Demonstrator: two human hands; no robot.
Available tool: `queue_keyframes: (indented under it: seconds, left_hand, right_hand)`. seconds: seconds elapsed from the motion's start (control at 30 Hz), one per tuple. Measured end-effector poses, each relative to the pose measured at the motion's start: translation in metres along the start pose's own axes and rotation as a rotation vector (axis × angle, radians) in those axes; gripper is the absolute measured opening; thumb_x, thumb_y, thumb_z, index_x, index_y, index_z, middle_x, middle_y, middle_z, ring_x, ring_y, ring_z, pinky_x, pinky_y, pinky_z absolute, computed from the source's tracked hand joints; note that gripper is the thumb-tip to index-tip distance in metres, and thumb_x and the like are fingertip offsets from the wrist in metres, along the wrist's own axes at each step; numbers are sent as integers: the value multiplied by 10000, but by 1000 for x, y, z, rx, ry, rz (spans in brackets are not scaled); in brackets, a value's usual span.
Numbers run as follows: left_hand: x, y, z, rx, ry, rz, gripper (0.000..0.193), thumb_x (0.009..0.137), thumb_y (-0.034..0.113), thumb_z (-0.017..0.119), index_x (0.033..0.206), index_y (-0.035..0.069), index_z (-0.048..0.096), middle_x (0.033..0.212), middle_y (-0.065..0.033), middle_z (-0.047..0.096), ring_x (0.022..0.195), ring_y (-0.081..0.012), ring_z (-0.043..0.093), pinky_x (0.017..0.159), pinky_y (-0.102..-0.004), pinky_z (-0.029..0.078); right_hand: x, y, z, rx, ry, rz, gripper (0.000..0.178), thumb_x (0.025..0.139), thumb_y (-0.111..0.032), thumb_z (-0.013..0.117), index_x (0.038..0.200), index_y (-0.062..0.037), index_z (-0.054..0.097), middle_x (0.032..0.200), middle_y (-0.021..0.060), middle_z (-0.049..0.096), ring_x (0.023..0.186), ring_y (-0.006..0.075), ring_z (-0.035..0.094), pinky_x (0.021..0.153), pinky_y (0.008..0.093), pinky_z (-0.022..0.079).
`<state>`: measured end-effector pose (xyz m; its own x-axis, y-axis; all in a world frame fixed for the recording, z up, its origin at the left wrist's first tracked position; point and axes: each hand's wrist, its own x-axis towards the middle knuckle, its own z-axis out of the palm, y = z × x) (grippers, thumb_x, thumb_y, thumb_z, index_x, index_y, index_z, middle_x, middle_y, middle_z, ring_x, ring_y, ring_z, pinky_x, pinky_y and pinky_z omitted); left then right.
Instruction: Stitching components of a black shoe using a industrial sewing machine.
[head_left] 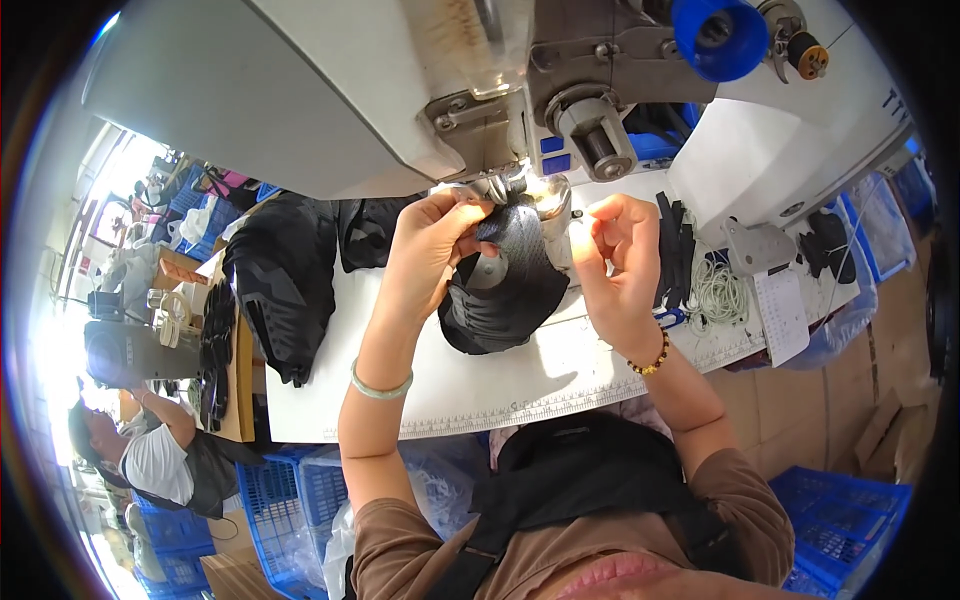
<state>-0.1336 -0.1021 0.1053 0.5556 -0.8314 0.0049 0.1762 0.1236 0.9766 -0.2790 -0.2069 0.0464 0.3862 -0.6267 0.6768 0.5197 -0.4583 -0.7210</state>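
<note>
A curved black fabric piece (519, 312), which looks like a shoe upper, sits at the needle area of a sewing machine (487, 182). Its textured edge is pinched between the thumb and fingers of my left hand (430, 248), close beside the lit needle. My right hand (622, 262) is raised to the right of the piece, apart from it, with curled fingers and the thumb near the index finger. Whatever those fingertips hold, if anything, is too small to make out. The machine's head hides part of the stitching spot.
More black pieces (285, 285) lie on the white table (390, 415) at the left. Black strips (672, 250) and a heap of pale cord (718, 297) lie at the right. Blue crates (275, 510) stand below. Another person (165, 455) sits at a machine far left.
</note>
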Motion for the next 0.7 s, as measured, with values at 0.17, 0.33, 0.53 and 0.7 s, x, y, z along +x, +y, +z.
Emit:
queue_keyframes:
  seconds: [0.17,0.33,0.53,0.7]
  left_hand:
    - [-10,5,-4,56,-1,-7,116,849,58,589,843,-58,594,748,-58,606,588,-110,584,533,-215,480]
    - [-61,23,-35,448,-216,-127,116,796,39,648,853,-30,573,703,-10,580,567,-65,555,499,-190,441]
    - [-118,-2,-46,1132,511,788,165,713,-17,636,865,-7,573,726,-75,557,588,-197,500,562,-253,427]
    - [-197,-79,-53,661,498,796,73,817,11,555,819,-60,572,637,-105,558,467,-134,480,456,-234,385]
  right_hand:
    - [4,-18,6,-217,-118,-193,207,786,36,572,970,-46,524,850,45,540,479,63,382,433,195,321]
    - [15,-37,32,-343,-580,-332,349,842,-30,532,1188,-74,520,1054,51,564,687,230,596,514,281,464]
    - [-1,-13,63,-45,-956,266,160,867,-119,611,955,-1,547,641,33,506,583,78,425,534,249,380]
    - [-8,-12,78,8,-970,431,170,876,-119,609,974,10,555,687,-45,475,608,30,400,544,191,359]
